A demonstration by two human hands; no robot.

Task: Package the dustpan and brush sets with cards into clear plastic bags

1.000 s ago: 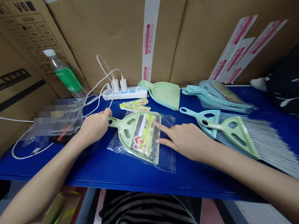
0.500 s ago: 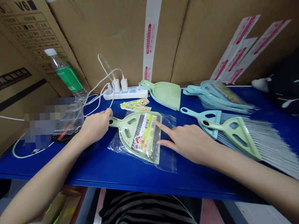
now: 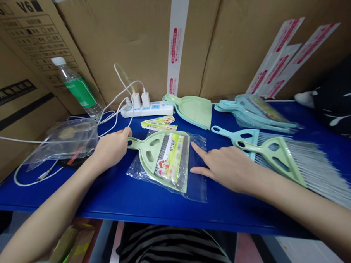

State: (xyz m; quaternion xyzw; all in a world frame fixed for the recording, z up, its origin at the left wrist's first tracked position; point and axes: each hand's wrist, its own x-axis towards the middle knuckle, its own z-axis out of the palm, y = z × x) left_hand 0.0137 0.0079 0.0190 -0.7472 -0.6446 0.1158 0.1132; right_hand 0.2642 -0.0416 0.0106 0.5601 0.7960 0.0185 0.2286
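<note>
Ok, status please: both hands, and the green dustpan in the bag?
Left hand pinching dustpan handle. Right hand flat, fingers on bag edge beside dustpan. Dustpan with brush and card inside bag, flat on table. White cable near left hand.

- My left hand (image 3: 110,148) covers the tip of the green dustpan (image 3: 160,157) handle, so I cannot tell how firm the grip is.
- The brushes (image 3: 287,161) run off the right edge; their bristle ends are cut.
- The print on the paper card (image 3: 169,157) is too small to read.
- The contents of the clear bag (image 3: 67,140) are unclear.
- The black cloth (image 3: 337,97) is cut off at the right.
</note>
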